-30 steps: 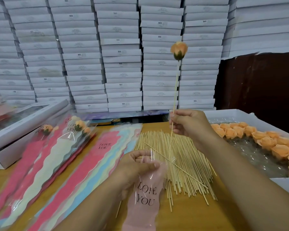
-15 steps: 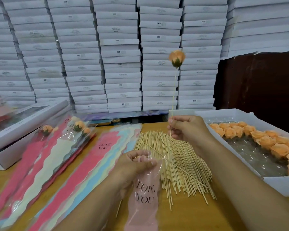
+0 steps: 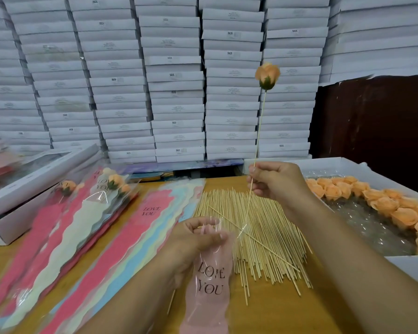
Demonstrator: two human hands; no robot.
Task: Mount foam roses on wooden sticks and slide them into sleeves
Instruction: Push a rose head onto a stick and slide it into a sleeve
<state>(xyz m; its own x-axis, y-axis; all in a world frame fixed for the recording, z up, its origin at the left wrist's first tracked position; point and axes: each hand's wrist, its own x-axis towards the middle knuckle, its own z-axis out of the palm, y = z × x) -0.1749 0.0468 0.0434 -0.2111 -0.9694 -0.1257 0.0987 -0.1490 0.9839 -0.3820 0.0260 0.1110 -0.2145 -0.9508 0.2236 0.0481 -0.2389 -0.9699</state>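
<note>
At the sleeve (image 3: 209,280) mouth, stick (image 3: 256,150) tip has dropped.

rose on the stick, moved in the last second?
Yes. The foam rose has dropped slightly against the stacked white boxes as the right hand lowers its stick toward the sleeve.

A packing workshop: stacked white boxes (image 3: 176,80) wall a wooden worktable (image 3: 275,309).

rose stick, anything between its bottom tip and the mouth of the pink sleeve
Nothing visible blocks it. The right hand holds the rose stick upright, its lower tip already at the clear top edge of the pink sleeve, which the left hand pinches. The loose sticks lie flat behind.
</note>
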